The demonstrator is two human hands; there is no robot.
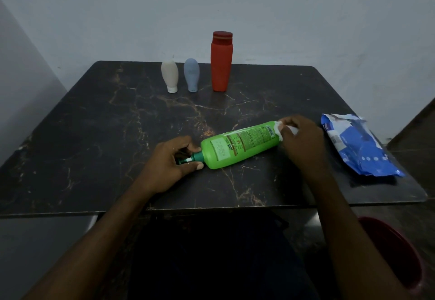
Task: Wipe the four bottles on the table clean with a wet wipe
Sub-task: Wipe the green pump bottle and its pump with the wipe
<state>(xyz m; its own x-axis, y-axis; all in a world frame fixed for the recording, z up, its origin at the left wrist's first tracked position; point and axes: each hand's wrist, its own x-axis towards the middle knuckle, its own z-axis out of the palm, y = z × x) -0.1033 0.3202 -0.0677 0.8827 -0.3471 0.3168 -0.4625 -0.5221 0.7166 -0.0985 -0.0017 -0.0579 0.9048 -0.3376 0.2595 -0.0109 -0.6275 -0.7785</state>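
Two arms are recorded, both bare from hand to frame edge. The left forearm [113, 224] is seen at 7 o'clock, the right forearm [348, 229] at 5 o'clock. The left hand [169, 160] and right hand [303, 139] are uncovered. A short nail is noted on the left thumb [199, 165]. At 6 o'clock, between the forearms, a dark garment [211, 264] is worn over the lap, possibly navy. A fold is seen toward its 1 o'clock corner. Fabric and cut cannot be told in the dim light.

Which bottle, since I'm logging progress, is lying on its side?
The green bottle, gripped at its pump by the left hand, the right hand holding a wipe at its base; the beige bottle, blue bottle and red bottle stand upright.
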